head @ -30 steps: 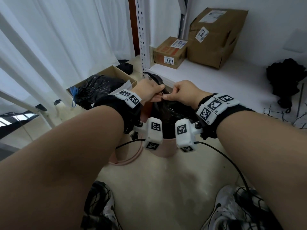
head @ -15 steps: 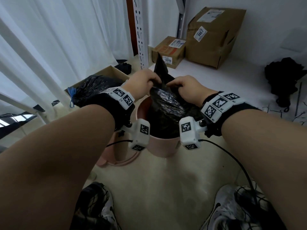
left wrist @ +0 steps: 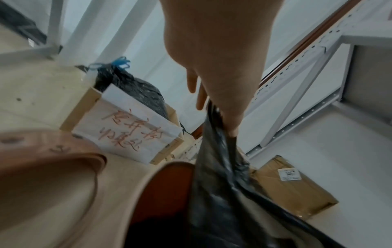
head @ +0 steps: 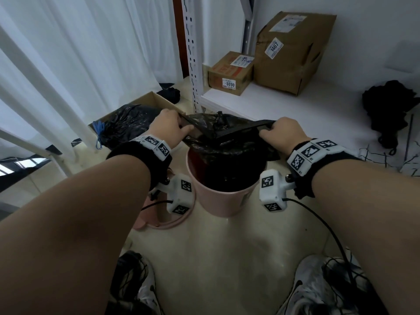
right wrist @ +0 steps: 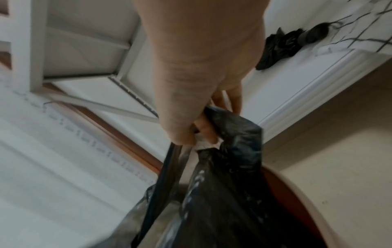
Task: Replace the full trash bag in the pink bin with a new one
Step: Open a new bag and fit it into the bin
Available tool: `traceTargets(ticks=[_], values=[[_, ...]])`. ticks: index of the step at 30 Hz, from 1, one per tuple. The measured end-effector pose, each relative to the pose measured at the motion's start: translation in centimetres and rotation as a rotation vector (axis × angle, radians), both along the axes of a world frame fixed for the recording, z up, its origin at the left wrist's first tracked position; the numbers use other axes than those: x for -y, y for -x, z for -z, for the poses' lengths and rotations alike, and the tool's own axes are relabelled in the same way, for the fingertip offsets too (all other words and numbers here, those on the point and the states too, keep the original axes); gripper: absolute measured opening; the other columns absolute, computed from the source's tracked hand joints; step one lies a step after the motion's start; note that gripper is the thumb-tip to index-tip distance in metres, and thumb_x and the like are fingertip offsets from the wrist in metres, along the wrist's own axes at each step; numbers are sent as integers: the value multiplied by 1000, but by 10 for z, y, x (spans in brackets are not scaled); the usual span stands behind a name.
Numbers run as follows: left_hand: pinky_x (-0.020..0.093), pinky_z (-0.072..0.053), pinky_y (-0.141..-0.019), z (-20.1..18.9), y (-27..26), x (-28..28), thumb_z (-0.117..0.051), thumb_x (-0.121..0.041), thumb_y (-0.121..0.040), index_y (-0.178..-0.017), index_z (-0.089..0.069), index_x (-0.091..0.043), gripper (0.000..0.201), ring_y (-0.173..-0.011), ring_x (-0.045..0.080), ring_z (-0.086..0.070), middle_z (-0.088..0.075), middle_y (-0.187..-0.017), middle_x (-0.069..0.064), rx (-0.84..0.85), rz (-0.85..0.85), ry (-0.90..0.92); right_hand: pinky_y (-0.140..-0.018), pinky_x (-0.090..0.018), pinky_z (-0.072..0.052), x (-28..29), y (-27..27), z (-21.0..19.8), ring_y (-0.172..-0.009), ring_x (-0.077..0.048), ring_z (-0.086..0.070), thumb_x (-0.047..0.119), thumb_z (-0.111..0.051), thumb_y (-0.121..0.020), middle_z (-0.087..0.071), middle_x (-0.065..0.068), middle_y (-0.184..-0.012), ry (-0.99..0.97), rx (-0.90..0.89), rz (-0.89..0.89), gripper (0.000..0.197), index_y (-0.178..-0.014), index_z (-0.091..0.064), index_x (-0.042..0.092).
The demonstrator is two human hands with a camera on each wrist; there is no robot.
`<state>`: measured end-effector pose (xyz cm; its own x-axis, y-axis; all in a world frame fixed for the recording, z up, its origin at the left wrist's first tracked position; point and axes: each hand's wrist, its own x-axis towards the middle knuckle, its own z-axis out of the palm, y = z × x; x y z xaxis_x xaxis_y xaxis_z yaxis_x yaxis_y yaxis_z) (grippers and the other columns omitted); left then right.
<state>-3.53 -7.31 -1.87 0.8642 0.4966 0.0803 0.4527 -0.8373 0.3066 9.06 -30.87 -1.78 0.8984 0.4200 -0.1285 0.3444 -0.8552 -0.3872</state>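
Note:
A pink bin (head: 223, 202) stands on the floor between my arms, its rim also showing in the left wrist view (left wrist: 161, 177) and right wrist view (right wrist: 301, 194). A black trash bag (head: 223, 137) hangs into it, its mouth pulled wide above the rim. My left hand (head: 169, 125) pinches the bag's left edge (left wrist: 218, 151). My right hand (head: 281, 133) grips the right edge (right wrist: 224, 151). A tied full black bag (head: 130, 122) sits in a cardboard box (left wrist: 131, 129) at the left.
The pink lid (head: 159, 220) lies on the floor left of the bin. A white shelf (head: 295, 105) behind it carries two cardboard boxes (head: 293, 51) and a black bundle (head: 391, 105). White curtains (head: 68, 64) hang at the left. My shoes (head: 318, 285) are near the bottom.
My hands, close together over the bin a second ago, lifted the black bag and have now moved apart, stretching its mouth wide across the bin's top.

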Motion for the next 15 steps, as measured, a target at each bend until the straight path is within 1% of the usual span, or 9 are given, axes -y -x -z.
traceTargets(ticks=[2,4,7,9,10,12,13,14,15], values=[[33,-39,-79,-5,-6,10,-64,-23,-86,-98,-52,-1,28,-98,33,-51,-48,-114,19,178,-29,129,-59,-29,-35,-10,6,0,-77,-28,-50,23,-57,-83,-52,-11,-73,-53,89,-84,26,-69,-48,4],[35,-38,-78,-6,-11,16,-55,-5,-86,-110,-44,3,28,-98,37,-50,-40,-120,22,262,-38,192,-67,-32,-34,-19,12,0,-83,-29,-49,11,-57,-81,-51,-16,-96,-169,143,-147,17,-92,-45,6],[40,-45,-90,-12,-15,26,-42,4,-85,-120,-38,2,35,-98,39,-53,-37,-119,22,461,-57,322,-65,-36,-37,-29,23,-1,-75,-33,-50,-5,-49,-80,-39,-20,-119,-282,181,-207,50,-125,-36,11],[35,-40,-96,-17,-16,32,-43,3,-89,-133,-34,-9,46,-104,32,-53,-38,-126,20,533,-119,414,-71,-39,-46,-33,31,-5,-91,-35,-51,-2,-54,-78,-32,-18,-130,-243,244,-199,79,-145,-21,24],[34,-39,-98,-18,-19,31,-48,-1,-90,-139,-29,-14,54,-108,31,-52,-40,-130,20,532,-133,471,-82,-42,-48,-35,31,-5,-106,-37,-47,3,-59,-78,-26,-17,-139,-230,253,-170,90,-149,-10,30],[35,-40,-104,-14,-22,22,-66,-18,-85,-144,-24,-15,72,-118,27,-52,-49,-135,17,359,-100,537,-96,-43,-46,-37,24,-6,-121,-40,-43,11,-67,-78,-17,-18,-149,-255,61,-49,103,-149,4,36],[38,-43,-104,-11,-22,19,-73,-30,-79,-139,-34,-12,74,-117,26,-55,-54,-132,15,136,-70,491,-90,-40,-52,-39,21,-3,-115,-40,-50,11,-66,-80,-27,-20,-147,-222,-59,-34,96,-149,-3,34],[39,-47,-100,-8,-20,19,-73,-39,-77,-128,-48,-7,65,-111,26,-59,-61,-123,13,-152,-25,408,-76,-34,-56,-41,20,0,-107,-38,-57,10,-62,-83,-44,-21,-137,-92,-150,-70,75,-146,-24,26],[38,-48,-94,-8,-17,22,-70,-39,-80,-113,-56,-2,52,-104,27,-60,-64,-112,12,-376,16,319,-66,-30,-57,-41,20,3,-99,-34,-61,9,-56,-86,-58,-20,-124,24,-191,-128,44,-129,-49,14]])
